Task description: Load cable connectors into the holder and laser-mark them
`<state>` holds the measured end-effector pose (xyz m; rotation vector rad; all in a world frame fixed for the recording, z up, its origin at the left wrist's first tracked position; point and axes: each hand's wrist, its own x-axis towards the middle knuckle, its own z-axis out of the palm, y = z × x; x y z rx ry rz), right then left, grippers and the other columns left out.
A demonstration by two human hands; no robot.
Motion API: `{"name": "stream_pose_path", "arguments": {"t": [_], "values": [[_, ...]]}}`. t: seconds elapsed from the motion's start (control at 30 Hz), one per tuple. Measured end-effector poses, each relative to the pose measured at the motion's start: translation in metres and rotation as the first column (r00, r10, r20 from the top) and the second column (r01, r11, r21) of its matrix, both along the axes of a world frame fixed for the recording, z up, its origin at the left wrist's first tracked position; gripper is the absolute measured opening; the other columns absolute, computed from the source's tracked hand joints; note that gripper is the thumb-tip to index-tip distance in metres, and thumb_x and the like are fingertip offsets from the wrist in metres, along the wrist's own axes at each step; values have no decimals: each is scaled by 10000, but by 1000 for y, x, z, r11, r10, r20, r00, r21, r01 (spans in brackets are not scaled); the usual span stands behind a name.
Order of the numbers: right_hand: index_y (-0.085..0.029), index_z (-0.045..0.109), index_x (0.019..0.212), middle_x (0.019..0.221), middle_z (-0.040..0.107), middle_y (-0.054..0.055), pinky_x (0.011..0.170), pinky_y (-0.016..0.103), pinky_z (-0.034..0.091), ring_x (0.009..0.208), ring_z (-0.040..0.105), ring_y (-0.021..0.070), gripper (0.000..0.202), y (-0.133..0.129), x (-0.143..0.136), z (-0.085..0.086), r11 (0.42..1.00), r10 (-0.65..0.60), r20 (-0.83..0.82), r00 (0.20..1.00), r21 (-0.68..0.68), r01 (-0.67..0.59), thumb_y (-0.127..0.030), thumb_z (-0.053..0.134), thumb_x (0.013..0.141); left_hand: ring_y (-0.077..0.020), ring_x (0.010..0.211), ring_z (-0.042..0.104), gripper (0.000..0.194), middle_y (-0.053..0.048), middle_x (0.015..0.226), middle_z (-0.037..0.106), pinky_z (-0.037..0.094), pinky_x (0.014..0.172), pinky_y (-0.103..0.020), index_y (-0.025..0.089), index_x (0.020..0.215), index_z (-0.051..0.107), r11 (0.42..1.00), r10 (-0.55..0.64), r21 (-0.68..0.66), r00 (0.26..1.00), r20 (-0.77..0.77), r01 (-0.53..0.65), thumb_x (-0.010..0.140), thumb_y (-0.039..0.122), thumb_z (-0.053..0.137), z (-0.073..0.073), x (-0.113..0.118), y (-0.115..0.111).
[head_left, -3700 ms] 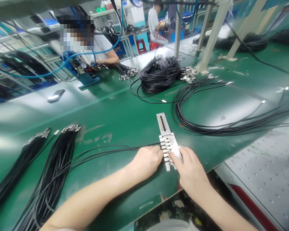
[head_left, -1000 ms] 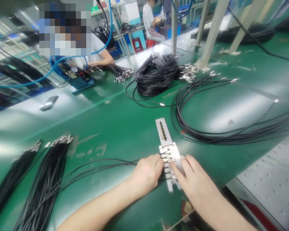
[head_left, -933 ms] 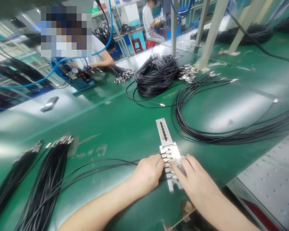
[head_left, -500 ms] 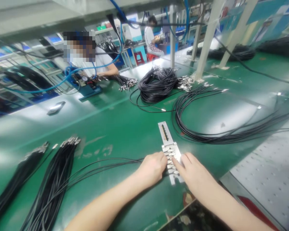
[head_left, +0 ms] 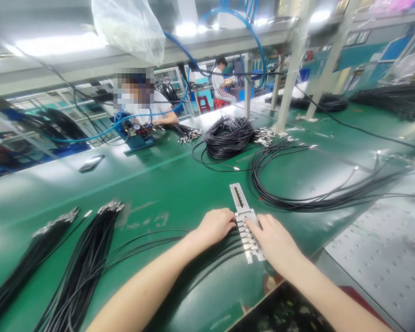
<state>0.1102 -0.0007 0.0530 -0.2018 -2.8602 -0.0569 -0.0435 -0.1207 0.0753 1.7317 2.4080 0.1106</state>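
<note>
A hinged metal fixture lies on the green table, its slotted flap folded outward. Silver cable ends sit side by side in its slots. On the fixture's left side, my left hand is closed around a black cable at the upper slots; its fingertips partly hide the grip. My right hand rests along the fixture's right edge, thumb pressing on an upper cable end and fingers stretched out. Several black cables run left from the fixture, under my left wrist.
Two cable bundles lie at left. A coiled cable bundle and looped loose cables lie beyond and right. Across the table a person works at a blue device. A perforated metal plate is at right; posts rise behind.
My left hand has moved up along the fixture toward the hinge, uncovering the lower cables. My right thumb has shifted to a higher slot. The camera view has tilted up.
</note>
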Motion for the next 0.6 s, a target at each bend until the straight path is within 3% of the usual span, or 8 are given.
{"name": "stream_pose_path", "arguments": {"t": [0.2, 0.6], "values": [[-122, 560, 1105, 792, 521, 90, 626, 315, 410, 730, 448, 207, 364, -10, -6, -6, 997, -39, -68, 997, 57, 43, -29, 499, 758, -168, 727, 563, 149, -45, 793, 591, 457, 668, -269, 146, 787, 558, 997, -74, 8, 997, -37, 74, 860, 169, 431, -11, 5, 5], [-84, 605, 1043, 710, 490, 88, 594, 330, 379, 679, 414, 206, 335, -14, -10, -13, 996, -33, -150, 988, 80, 46, -17, 453, 752, -153, 593, 430, 266, -42, 671, 493, 393, 533, -261, 149, 708, 496, 931, -176, 307, 979, -100, 198, 875, 98, 295, -38, 3, -1]]}}
